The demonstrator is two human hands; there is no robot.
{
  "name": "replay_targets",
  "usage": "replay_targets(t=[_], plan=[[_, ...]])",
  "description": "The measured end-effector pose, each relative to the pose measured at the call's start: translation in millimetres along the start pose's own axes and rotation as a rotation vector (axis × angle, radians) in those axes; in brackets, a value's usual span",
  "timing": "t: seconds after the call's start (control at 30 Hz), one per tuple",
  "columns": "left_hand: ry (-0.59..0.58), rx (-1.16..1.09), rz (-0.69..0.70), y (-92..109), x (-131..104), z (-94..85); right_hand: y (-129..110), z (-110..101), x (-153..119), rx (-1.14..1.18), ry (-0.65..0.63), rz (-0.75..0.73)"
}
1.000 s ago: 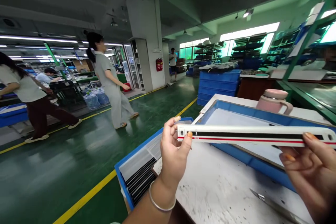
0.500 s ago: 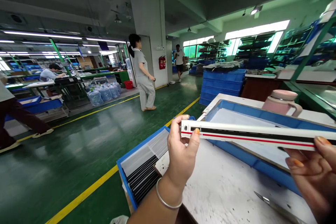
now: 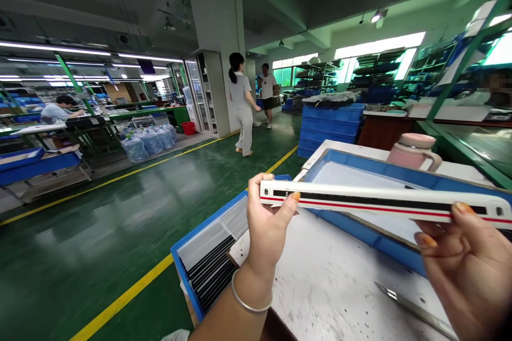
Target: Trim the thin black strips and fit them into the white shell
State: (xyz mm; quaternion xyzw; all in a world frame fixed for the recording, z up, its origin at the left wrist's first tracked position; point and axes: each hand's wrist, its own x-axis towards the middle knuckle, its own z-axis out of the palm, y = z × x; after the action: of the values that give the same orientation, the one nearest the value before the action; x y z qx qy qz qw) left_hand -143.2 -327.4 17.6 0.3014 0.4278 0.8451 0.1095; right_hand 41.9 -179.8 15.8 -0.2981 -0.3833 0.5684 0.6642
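Observation:
A long white strip-shaped piece [image 3: 372, 202] with a black band and a red line hangs in the air above the white table board [image 3: 320, 266]. My left hand [image 3: 268, 218] grips its left end between thumb and fingers. Near its right end, my right hand [image 3: 468, 250] pinches it with the thumb in front; the tip of the piece sticks out past that hand. Below, a pointed metal tool [image 3: 412, 309] lies on the board.
A blue tray [image 3: 360, 165] with a white lining lies behind the piece, beside a pink mug [image 3: 411, 152]. At left, a blue crate [image 3: 176, 256] holds black strips. Stacked blue crates [image 3: 332, 125] stand farther back. Two people [image 3: 242, 101] [image 3: 267, 90] are in the aisle.
The view has turned slightly right, and more of the piece's right end shows. One person has walked farther down the aisle; another at the far left has left the view.

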Motion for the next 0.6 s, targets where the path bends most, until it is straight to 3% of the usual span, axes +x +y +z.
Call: replay_targets(t=[0.23,0.6], plan=[[0.056,0.007,0.006,-0.1,1.8,-0.7,-7.5,8.3,-9.0,0.079,-0.014,0.064],[0.104,-0.048,0.054,-3.1,5.9,-6.0,-11.6,14.7,-15.9,0.125,-0.093,0.002]])
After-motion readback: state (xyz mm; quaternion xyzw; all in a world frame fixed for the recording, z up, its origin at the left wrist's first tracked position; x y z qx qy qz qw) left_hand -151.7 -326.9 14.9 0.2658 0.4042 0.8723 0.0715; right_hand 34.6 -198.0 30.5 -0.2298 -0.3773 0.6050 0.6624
